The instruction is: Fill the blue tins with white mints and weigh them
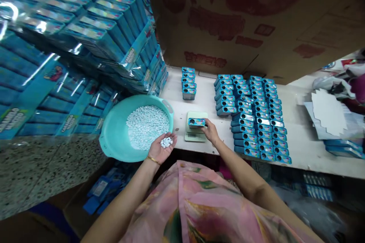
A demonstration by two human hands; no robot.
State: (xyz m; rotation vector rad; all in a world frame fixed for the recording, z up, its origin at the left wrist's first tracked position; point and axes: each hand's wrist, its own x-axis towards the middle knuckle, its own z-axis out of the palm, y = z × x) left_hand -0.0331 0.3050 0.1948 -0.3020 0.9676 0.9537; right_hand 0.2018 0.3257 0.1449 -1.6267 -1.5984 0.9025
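My left hand (162,148) is cupped palm up by the rim of a turquoise plastic tub (114,131), holding a small heap of white candies (166,142). More loose white candies (146,125) lie in the tub. On a small pale green weighing scale (196,136) stands a blue box (196,122) with a dark round opening in its top. The fingers of my right hand (210,130) are closed on the right end of this box.
Blue boxes (258,121) stand in close rows on the white table (302,140), with a short row (188,83) behind the scale. Plastic-wrapped stacks (114,26) rise at left. A large carton (251,22) borders the back. Papers (327,114) lie at right.
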